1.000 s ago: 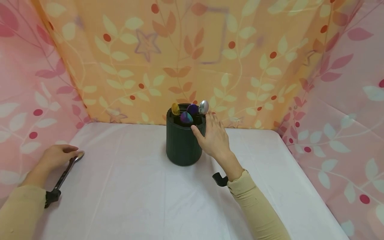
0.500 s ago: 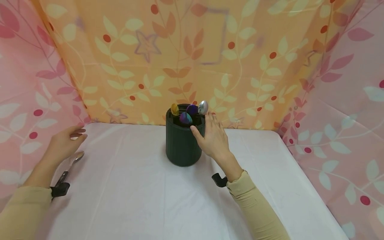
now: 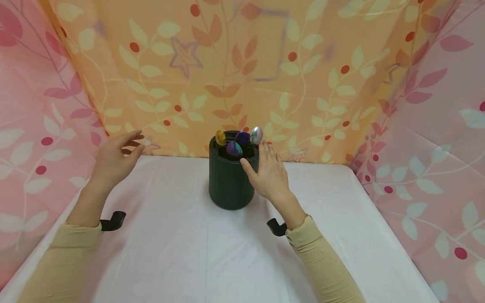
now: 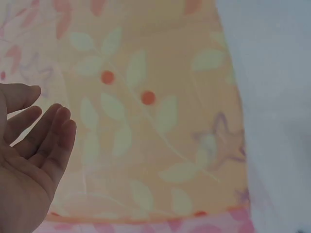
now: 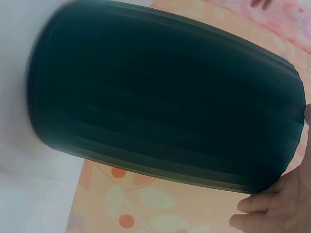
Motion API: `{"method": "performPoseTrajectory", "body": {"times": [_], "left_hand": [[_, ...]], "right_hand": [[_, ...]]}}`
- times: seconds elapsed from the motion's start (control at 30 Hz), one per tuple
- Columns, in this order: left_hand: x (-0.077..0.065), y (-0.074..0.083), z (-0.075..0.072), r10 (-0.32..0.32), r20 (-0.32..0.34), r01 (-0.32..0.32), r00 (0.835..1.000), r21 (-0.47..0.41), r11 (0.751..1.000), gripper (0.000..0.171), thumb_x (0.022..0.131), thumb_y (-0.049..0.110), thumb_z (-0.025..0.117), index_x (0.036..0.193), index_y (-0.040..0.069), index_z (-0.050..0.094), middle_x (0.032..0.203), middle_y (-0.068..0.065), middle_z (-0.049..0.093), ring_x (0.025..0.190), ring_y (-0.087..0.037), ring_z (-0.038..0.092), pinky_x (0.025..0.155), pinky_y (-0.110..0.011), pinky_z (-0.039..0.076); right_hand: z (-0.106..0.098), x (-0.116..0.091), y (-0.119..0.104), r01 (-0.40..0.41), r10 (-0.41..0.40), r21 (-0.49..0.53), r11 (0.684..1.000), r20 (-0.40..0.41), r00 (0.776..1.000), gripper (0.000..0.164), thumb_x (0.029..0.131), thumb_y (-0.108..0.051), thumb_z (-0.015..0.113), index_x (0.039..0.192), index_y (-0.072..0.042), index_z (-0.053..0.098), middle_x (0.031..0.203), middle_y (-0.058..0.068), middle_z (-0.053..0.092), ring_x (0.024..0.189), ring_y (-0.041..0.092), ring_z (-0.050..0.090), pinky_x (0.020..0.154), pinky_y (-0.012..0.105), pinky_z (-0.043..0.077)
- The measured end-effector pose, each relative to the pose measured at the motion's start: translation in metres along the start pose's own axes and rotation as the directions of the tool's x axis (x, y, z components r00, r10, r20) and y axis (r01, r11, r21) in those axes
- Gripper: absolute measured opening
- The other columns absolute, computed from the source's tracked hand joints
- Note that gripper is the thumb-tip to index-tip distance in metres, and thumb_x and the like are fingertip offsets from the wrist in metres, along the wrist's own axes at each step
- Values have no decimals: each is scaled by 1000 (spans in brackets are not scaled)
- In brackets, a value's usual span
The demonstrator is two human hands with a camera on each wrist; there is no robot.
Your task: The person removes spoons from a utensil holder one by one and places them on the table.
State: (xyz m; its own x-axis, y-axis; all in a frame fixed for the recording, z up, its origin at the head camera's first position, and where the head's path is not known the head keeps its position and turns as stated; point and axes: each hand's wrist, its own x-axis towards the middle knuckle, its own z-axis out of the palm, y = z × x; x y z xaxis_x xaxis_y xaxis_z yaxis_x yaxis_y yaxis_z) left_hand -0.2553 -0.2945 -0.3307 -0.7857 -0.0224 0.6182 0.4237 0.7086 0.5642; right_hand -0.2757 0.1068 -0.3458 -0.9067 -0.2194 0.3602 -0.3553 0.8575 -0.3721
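A dark green ribbed holder (image 3: 232,185) stands upright on the white-covered table. Spoon bowls stick up from its mouth: a gold spoon (image 3: 220,138), a purple spoon (image 3: 242,138), a blue-purple spoon (image 3: 234,149) and a silver spoon (image 3: 256,135). My right hand (image 3: 270,172) rests against the holder's upper right side, thumb at the front rim and fingers extended along the side. In the right wrist view the holder (image 5: 165,97) fills most of the picture. My left hand (image 3: 115,162) is raised at the left, apart from the holder, holding nothing, its fingers loosely bent.
A white cloth (image 3: 170,252) covers the table. Behind it hangs an orange leaf-patterned curtain (image 3: 151,84), with a pink curtain (image 3: 428,147) on the right and another on the left. Each wrist wears a black mount, such as the left wrist mount (image 3: 113,221).
My left hand has let go of a dark-handled spoon on the table and moved up and to the right. That spoon is now out of sight. The right hand stays on the holder.
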Motion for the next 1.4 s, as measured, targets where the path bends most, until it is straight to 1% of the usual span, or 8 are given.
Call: {"method": "performPoseTrajectory", "body": {"times": [0.13, 0.3, 0.4, 0.7, 0.83, 0.97, 1.13, 1.4], "left_hand": [[8, 21, 15, 65, -30, -66, 997, -60, 996, 47, 95, -1, 71, 142, 4, 64, 128, -19, 70, 98, 6, 59, 80, -4, 44], [17, 43, 32, 132, -67, -140, 989, -128, 982, 45, 95, -3, 72, 139, 4, 66, 127, -17, 70, 103, -23, 68, 82, -7, 47], [22, 56, 41, 157, -72, -167, 985, -173, 971, 45, 95, -4, 72, 138, 4, 66, 127, -15, 70, 105, -31, 69, 84, -11, 50], [32, 82, 74, 202, -16, -199, 979, -256, 946, 45, 96, -2, 72, 140, 4, 65, 130, -13, 70, 111, -29, 69, 89, -15, 51], [35, 93, 88, 221, 18, -207, 975, -284, 936, 43, 96, -1, 72, 138, 3, 66, 131, -12, 69, 111, -29, 68, 92, -33, 58], [37, 99, 100, 225, 55, -195, 973, -331, 923, 39, 97, 0, 71, 136, 1, 67, 133, -15, 68, 114, -34, 67, 96, -52, 58], [38, 104, 110, 193, 94, -144, 977, -378, 914, 38, 98, 0, 69, 136, 1, 66, 133, -16, 68, 118, -34, 67, 102, -50, 56], [40, 106, 122, 157, 105, -98, 982, -426, 899, 37, 99, -4, 66, 135, -1, 67, 129, -16, 70, 118, -31, 67, 103, -50, 55]], "right_hand": [[1, 0, 1, 4, -4, -7, 1000, -6, 1000, 98, 101, -76, 28, 164, -1, 23, 171, 16, 23, 160, 30, 15, 130, 52, 11], [1, 1, 1, 5, -5, -4, 1000, -6, 1000, 99, 101, -77, 27, 164, -1, 22, 171, 17, 22, 160, 30, 14, 130, 52, 11], [1, 1, 0, 5, -5, 3, 1000, -10, 1000, 98, 101, -76, 28, 164, -1, 22, 171, 17, 23, 160, 30, 14, 130, 52, 10], [2, 0, 1, 11, -11, 9, 1000, -15, 1000, 98, 101, -76, 29, 165, -2, 22, 170, 16, 24, 160, 29, 15, 130, 52, 10], [2, 0, 0, 16, -16, 16, 1000, -20, 1000, 97, 101, -76, 29, 165, -3, 22, 170, 16, 25, 159, 30, 16, 130, 52, 11], [2, 0, 0, 18, -17, 13, 1000, -23, 1000, 97, 101, -75, 29, 164, -2, 23, 170, 17, 26, 159, 30, 17, 130, 51, 12], [2, 1, 0, 15, -15, 8, 1000, -23, 1000, 97, 101, -75, 29, 165, -3, 23, 170, 16, 24, 159, 30, 17, 129, 52, 12], [2, 2, 1, 14, -13, 10, 1000, -27, 1000, 96, 101, -75, 30, 164, -3, 23, 170, 16, 24, 159, 30, 17, 129, 53, 12]]}}
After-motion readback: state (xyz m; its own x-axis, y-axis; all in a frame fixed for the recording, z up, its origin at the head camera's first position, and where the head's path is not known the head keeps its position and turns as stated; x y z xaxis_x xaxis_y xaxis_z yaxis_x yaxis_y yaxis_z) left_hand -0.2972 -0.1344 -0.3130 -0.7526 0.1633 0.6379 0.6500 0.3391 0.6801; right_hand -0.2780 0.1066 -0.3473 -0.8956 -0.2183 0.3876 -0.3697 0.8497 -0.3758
